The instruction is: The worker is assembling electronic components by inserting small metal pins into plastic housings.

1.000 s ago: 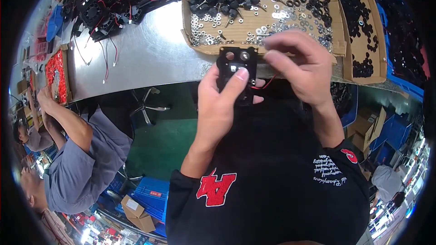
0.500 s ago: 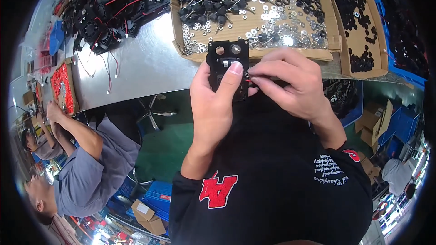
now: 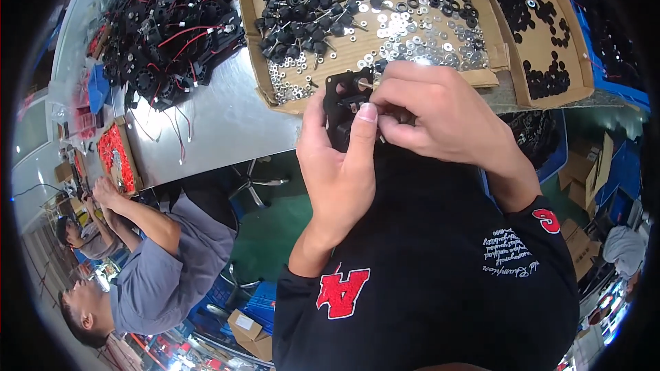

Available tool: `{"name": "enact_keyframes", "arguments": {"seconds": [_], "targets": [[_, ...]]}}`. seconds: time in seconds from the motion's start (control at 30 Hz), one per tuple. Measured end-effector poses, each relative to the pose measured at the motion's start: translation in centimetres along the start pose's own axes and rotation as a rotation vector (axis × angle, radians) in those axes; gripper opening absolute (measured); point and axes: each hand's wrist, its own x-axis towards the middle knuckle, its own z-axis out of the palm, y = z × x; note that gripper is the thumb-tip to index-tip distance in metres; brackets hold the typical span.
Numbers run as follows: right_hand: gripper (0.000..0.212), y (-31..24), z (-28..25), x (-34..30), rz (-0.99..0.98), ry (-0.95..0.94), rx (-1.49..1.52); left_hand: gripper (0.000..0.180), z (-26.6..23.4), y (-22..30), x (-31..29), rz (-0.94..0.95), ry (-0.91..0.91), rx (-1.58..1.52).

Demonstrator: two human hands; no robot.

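My left hand [image 3: 340,172] grips a black rectangular housing [image 3: 337,99] with round holes near its far end, the thumb lying across its face. The housing is tilted above the front edge of the table. At its right side, my right hand [image 3: 436,113] is closed with the fingertips pinched together against the housing. Those fingers hide most of whatever is between them. A thin metal pin shows by the hole nearest the right hand; I cannot tell whether it belongs to the housing.
Just beyond my hands, a cardboard tray [image 3: 262,89] holds black knobs with metal screws, washers and black rings. Another cardboard tray [image 3: 576,48] holds small black parts. Black wired assemblies [image 3: 182,27] are piled on the left. A co-worker [image 3: 165,261] sits at left beside a box of red parts [image 3: 117,154].
The housing has tilted in my left hand. My right hand has shifted up along its side and now covers more of it. The whole view has swung slightly.
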Motion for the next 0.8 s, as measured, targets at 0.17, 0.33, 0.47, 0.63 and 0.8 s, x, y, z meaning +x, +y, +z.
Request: {"name": "enact_keyframes", "arguments": {"seconds": [0.17,0.33,0.47,0.63,0.8], "targets": [[0.012,0.2,0.6,-0.4,0.028,0.043,-0.006,0.031,0.4,0.5,0.1,-0.047,0.024,-0.061],[0.013,-0.1,0.5,-1.0,0.057,0.242,0.077,0.036,0.3,0.7,-0.1,-0.128,0.017,-0.213],[0.015,-0.5,-0.6,-0.9,0.102,0.245,0.246,0.045,-0.8,0.9,0.0,-0.276,-0.035,-0.377],[0.023,-1.1,0.0,-0.7,0.104,0.273,0.277,0.046,-1.1,0.4,-0.3,-0.313,-0.063,-0.402],[0.022,-1.1,0.4,0.0,0.06,0.289,0.25,0.04,-0.9,0.4,-0.9,-0.313,-0.098,-0.377]]}}
